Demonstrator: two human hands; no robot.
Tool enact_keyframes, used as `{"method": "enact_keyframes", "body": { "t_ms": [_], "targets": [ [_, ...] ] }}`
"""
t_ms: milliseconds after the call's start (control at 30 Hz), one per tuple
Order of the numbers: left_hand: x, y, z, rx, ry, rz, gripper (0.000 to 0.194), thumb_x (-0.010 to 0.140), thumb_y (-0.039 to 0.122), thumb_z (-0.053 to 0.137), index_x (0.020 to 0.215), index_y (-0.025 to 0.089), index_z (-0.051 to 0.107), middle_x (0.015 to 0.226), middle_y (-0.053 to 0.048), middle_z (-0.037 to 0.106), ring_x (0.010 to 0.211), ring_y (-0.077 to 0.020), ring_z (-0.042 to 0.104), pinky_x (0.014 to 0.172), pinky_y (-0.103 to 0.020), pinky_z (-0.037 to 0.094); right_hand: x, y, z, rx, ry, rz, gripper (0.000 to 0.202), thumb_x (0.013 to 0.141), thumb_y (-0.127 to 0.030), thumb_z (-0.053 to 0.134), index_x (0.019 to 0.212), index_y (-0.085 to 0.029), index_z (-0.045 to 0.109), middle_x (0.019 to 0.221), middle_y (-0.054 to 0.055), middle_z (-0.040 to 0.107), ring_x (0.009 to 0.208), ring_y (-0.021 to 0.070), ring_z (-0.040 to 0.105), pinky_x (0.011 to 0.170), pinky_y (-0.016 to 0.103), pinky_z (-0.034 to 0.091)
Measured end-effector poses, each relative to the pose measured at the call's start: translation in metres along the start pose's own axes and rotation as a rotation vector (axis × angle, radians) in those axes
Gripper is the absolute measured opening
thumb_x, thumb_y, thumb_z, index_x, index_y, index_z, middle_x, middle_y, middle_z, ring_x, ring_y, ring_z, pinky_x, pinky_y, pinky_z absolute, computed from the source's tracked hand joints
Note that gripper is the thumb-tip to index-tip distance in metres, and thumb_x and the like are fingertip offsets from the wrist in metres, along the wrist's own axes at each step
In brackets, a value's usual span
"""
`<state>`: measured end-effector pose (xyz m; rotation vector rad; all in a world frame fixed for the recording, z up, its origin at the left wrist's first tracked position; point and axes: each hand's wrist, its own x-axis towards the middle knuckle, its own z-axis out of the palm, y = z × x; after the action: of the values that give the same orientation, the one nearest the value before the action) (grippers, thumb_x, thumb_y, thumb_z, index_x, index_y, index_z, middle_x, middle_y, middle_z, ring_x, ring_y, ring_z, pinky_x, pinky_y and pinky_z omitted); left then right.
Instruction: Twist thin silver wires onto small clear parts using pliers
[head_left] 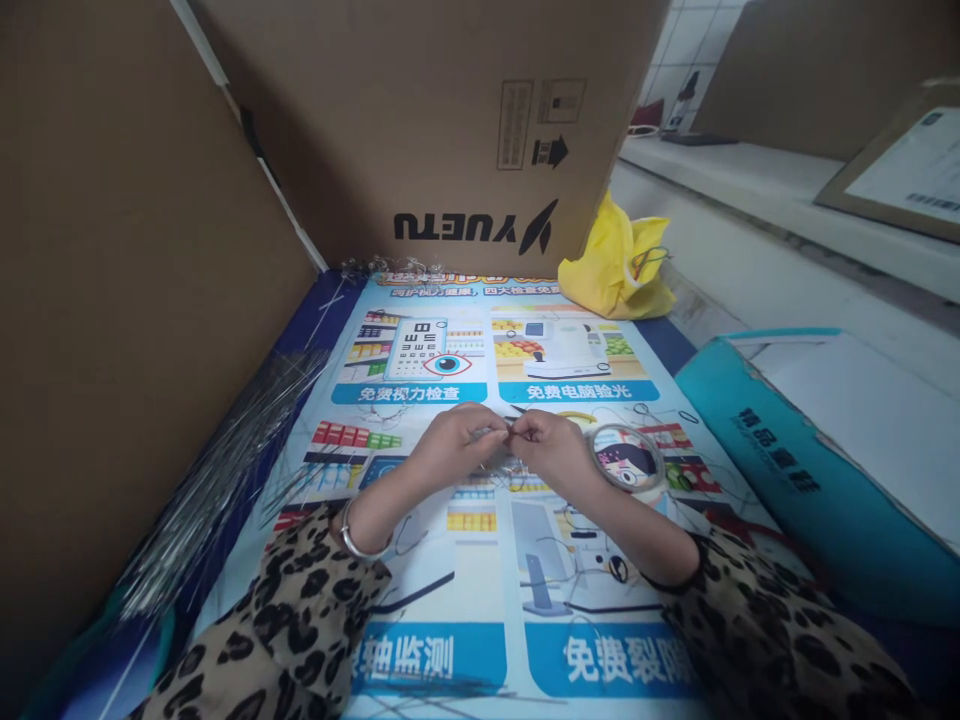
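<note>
My left hand (463, 445) and my right hand (553, 452) meet over the middle of a printed poster (499, 590). The thumb and fingers of each are pinched together, fingertips nearly touching. What sits between them is too small to make out. A thin dark pointed piece (517, 409) shows just above the right fingertips. Below the fingers lies a small tangle of shiny wire (504, 466), partly covered by the hands. A roll of tape (627, 458) lies flat beside my right hand, its ring framing part of the poster.
Many straight thin metal wires (217, 480) lie bundled along the left side. Small shiny wire pieces (405, 268) sit at the back, before an upside-down cardboard box (420, 120). A yellow bag (619, 265) stands at the back right, and a teal shoebox (795, 460) at the right.
</note>
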<state>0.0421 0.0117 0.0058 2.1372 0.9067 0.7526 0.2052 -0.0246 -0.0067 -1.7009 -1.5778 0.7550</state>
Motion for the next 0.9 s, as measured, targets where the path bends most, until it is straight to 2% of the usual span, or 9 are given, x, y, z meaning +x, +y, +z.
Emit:
{"method": "enact_keyframes", "body": {
  "t_ms": [233, 333, 500, 600, 733, 900],
  "targets": [
    [0.001, -0.0026, 0.0012, -0.02, 0.012, 0.026, 0.013, 0.081, 0.021, 0.053, 0.081, 0.019, 0.066, 0.087, -0.004, 0.069, 0.086, -0.0159, 0.061, 0.079, -0.028, 0.046, 0.0004, -0.0009, 0.001, -0.024, 0.018, -0.036, 0.008, 0.066, -0.024, 0.053, 0.059, -0.021, 0.056, 0.053, -0.004, 0.055, 0.052, 0.0102, 0.048, 0.051, 0.022, 0.033],
    [0.001, -0.0017, 0.0007, -0.035, 0.017, -0.008, 0.014, 0.081, 0.022, 0.053, 0.082, 0.018, 0.066, 0.087, -0.004, 0.068, 0.084, -0.0152, 0.062, 0.076, -0.026, 0.047, -0.0004, -0.0031, -0.0006, -0.04, 0.025, -0.053, 0.008, 0.066, -0.023, 0.053, 0.059, -0.021, 0.055, 0.054, -0.004, 0.055, 0.053, 0.0103, 0.048, 0.052, 0.022, 0.032],
    [0.0002, -0.0007, 0.0003, -0.068, 0.001, -0.072, 0.015, 0.082, 0.025, 0.052, 0.083, 0.018, 0.066, 0.09, -0.004, 0.069, 0.087, -0.0161, 0.062, 0.08, -0.027, 0.047, -0.002, -0.0066, -0.0029, -0.056, 0.028, -0.073, 0.009, 0.067, -0.022, 0.052, 0.058, -0.021, 0.053, 0.054, -0.004, 0.055, 0.053, 0.0103, 0.047, 0.052, 0.022, 0.031],
    [0.0007, -0.003, 0.0004, -0.085, 0.009, -0.035, 0.015, 0.082, 0.026, 0.053, 0.083, 0.018, 0.066, 0.09, -0.005, 0.067, 0.087, -0.016, 0.061, 0.081, -0.028, 0.046, -0.002, -0.0068, -0.0027, -0.06, 0.033, -0.082, 0.009, 0.067, -0.022, 0.053, 0.058, -0.021, 0.053, 0.054, -0.004, 0.053, 0.053, 0.0103, 0.046, 0.052, 0.022, 0.031],
    [0.0021, -0.0062, 0.0, -0.046, 0.084, 0.039, 0.013, 0.079, 0.025, 0.056, 0.082, 0.018, 0.067, 0.087, -0.005, 0.063, 0.087, -0.0156, 0.058, 0.081, -0.028, 0.046, -0.0017, -0.0059, -0.002, -0.061, 0.034, -0.094, 0.009, 0.067, -0.021, 0.053, 0.058, -0.021, 0.052, 0.054, -0.004, 0.053, 0.053, 0.0099, 0.046, 0.053, 0.022, 0.032],
    [0.0017, -0.0053, 0.0, -0.09, 0.069, -0.003, 0.013, 0.082, 0.023, 0.052, 0.081, 0.018, 0.064, 0.09, -0.004, 0.067, 0.088, -0.0151, 0.06, 0.083, -0.028, 0.045, -0.0011, -0.0045, -0.002, -0.058, 0.032, -0.113, 0.009, 0.068, -0.02, 0.052, 0.058, -0.021, 0.053, 0.057, -0.004, 0.055, 0.054, 0.0099, 0.047, 0.054, 0.022, 0.033]
  ]
}}
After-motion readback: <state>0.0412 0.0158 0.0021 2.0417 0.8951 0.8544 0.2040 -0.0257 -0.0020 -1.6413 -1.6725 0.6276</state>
